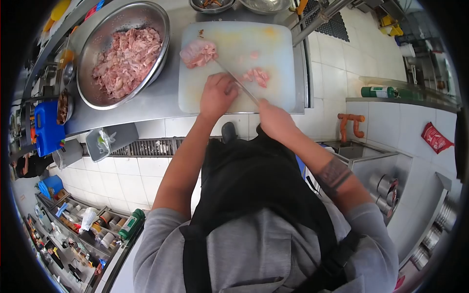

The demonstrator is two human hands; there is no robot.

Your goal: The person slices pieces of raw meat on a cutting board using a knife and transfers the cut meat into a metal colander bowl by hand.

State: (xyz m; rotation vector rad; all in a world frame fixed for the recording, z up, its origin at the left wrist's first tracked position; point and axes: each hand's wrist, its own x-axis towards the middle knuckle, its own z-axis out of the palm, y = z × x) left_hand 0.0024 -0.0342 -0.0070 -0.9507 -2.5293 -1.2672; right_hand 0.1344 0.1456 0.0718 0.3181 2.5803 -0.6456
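Note:
A white cutting board [273,44] lies on the steel counter. My right hand [276,119] is closed round the handle of a knife [244,88], whose blade points up and left across the board. Just left of the blade, my left hand [218,94] has its fingers curled on the board; what they hold, if anything, is hidden. A larger piece of raw meat [199,53] rests near the blade's tip, at the board's upper left. Small cut pieces [257,76] lie to the right of the blade.
Left of the board stands a large steel bowl [163,58] of cut raw meat. Two smaller metal bowls sit behind the board. A grey bin [122,138] is below the counter's front edge. A metal post [317,22] rises near the board's upper right corner.

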